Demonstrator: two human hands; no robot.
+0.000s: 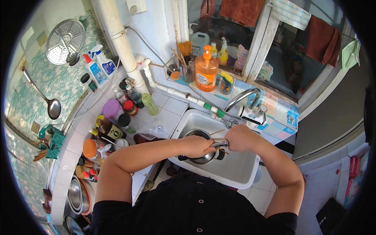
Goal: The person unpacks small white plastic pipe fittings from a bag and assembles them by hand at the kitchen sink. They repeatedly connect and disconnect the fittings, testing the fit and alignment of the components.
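Observation:
Both my hands are over the white sink, close together, with shiny metal utensils (220, 143) between them. My left hand (199, 146) closes on their left end, and my right hand (239, 138) is wrapped round the right end. Their exact kind is hidden by my fingers. Thin wooden sticks, like chopsticks (217, 132), show beside my right hand; whether it grips them I cannot tell. Below my hands a steel pot (203, 159) with dark handles sits in the sink (243, 172), partly covered by my left hand.
A curved chrome faucet (243, 96) rises behind the sink. An orange pump bottle (206, 72) stands on the back ledge. Jars and bottles crowd the left counter, including a purple-lidded jar (112, 109) and an orange-lidded jar (92, 149). Metal bowls (78, 196) stand lower left.

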